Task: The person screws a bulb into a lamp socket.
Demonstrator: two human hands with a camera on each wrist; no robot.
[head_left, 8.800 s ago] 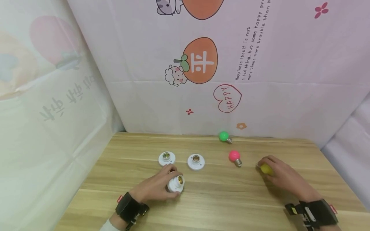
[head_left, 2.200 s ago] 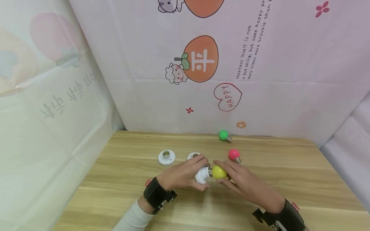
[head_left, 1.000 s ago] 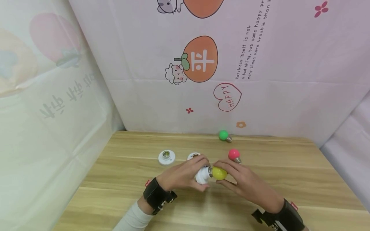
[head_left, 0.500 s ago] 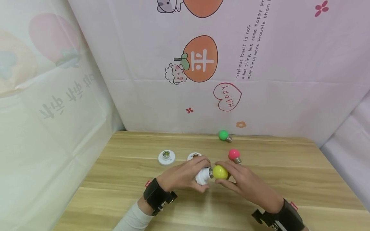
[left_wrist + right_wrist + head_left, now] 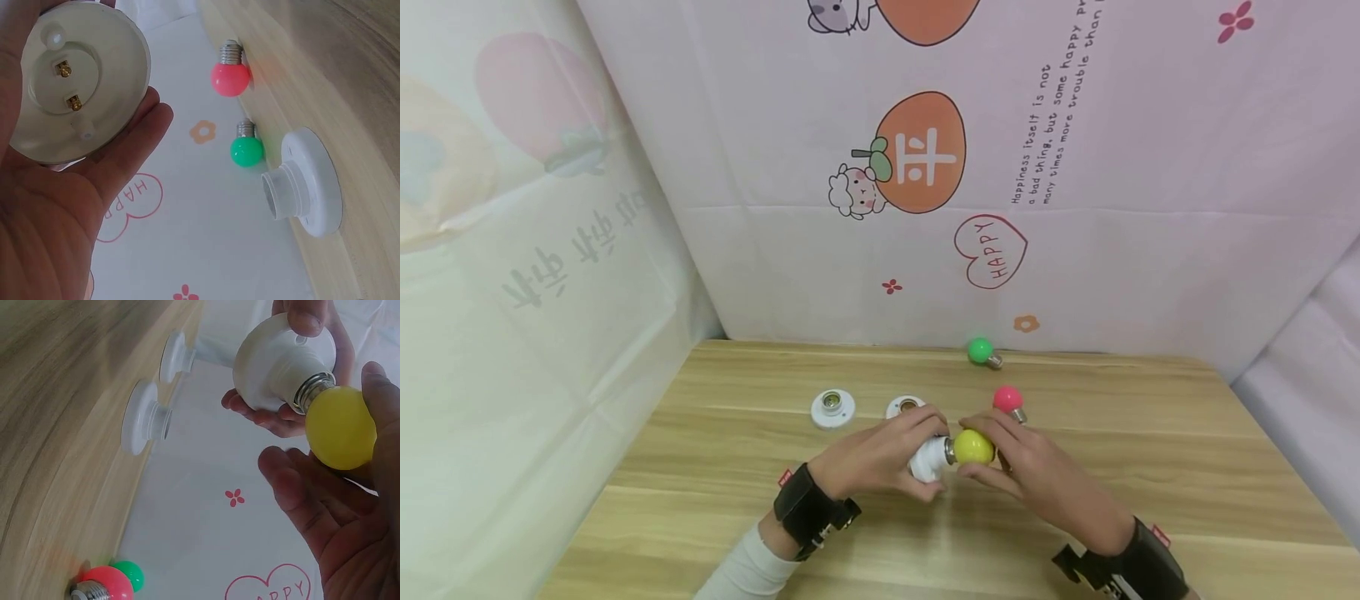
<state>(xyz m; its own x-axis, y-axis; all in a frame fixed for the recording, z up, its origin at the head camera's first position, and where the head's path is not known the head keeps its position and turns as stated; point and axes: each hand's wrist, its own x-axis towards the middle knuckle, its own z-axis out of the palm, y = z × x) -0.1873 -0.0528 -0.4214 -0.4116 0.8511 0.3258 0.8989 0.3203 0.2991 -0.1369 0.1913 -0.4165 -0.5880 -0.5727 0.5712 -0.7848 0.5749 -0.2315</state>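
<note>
My left hand (image 5: 891, 454) holds a white lamp socket (image 5: 928, 460) by its round base, tilted so its mouth faces right. In the left wrist view the hollow underside of this lamp socket (image 5: 119, 75) shows two brass screws. A yellow light bulb (image 5: 973, 447) has its metal screw end at the socket's mouth, with some thread exposed. Around the bulb's globe are the thumb and fingers of my right hand (image 5: 1037, 475). The right wrist view shows the yellow bulb (image 5: 340, 428) between thumb and fingers, its thread partly inside the socket.
Two more white lamp sockets stand on the wooden table (image 5: 737, 500): one at the left (image 5: 832, 409), another (image 5: 902, 406) partly behind my left hand. A pink bulb (image 5: 1007, 399) lies beyond my right hand, a green bulb (image 5: 980, 351) near the back curtain (image 5: 790, 275).
Since the oldest frame, my left hand has carried the socket right and my right hand the yellow bulb left, until they met. Lately the bulb and fingers shift only slightly at the socket.
</note>
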